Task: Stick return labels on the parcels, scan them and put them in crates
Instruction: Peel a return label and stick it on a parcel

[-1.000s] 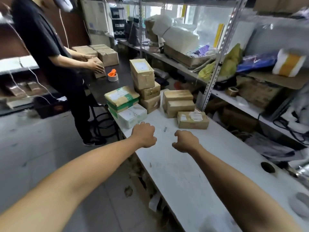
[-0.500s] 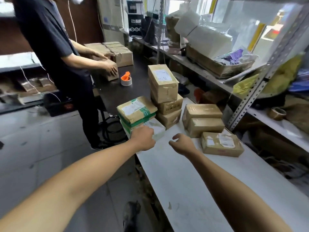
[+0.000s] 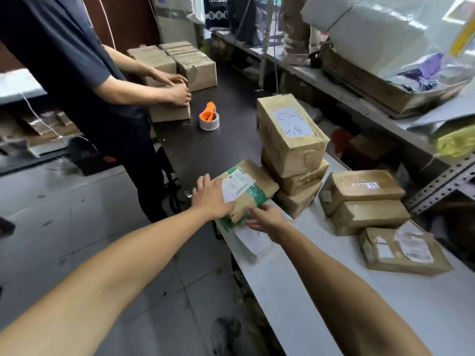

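Left hand [image 3: 212, 199] lies flat on the near left end of the green-taped parcel [image 3: 248, 187], fingers straight and spread, palm down over the edge of its white label [image 3: 237, 185]. Right hand [image 3: 266, 218] touches the same parcel's near side, fingers extended along the lower edge, thumb side up; whether they curl under it I cannot tell. That parcel sits on top of a white box [image 3: 250, 240], directly below the right hand, at the near left end of the white table [image 3: 321, 304].

Just beyond the right hand: a stack of three brown boxes [image 3: 291, 150], the top one labelled. Right of the right hand: two stacked parcels [image 3: 365, 199], then a flat parcel [image 3: 403, 250] nearer the viewer.

Beyond the left hand, on the dark table [image 3: 218, 145]: a tape roll [image 3: 209, 119] with an orange holder. Further left, a second person [image 3: 77, 73] presses both hands on a carton [image 3: 169, 109].
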Motion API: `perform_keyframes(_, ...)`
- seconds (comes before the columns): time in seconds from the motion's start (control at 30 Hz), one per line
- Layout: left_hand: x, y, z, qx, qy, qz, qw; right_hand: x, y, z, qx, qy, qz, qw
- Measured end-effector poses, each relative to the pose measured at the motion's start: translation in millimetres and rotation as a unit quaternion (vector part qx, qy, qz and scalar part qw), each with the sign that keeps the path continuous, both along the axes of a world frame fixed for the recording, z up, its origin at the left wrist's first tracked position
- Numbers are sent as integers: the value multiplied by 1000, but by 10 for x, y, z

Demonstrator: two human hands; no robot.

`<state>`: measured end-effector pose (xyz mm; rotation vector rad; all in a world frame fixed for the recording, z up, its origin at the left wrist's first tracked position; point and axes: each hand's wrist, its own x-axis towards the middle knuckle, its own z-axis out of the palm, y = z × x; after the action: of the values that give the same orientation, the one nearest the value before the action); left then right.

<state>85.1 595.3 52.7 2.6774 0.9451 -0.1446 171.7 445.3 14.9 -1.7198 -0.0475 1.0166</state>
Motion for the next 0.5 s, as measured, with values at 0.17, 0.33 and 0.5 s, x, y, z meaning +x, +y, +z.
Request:
perform_keyframes(0.17, 107, 89, 19, -63, 14, 32, 997, -3, 25, -79, 19, 41, -30, 999)
perform_keyframes(0.33, -35, -117, -104, -86, 48, 42, 994, -148, -312, -77, -7, 31, -39, 999)
perform_keyframes(0.5, -269, -603, -220, -218, -19, 78, 973, -349, -1077, -78, 36, 43, -40, 998)
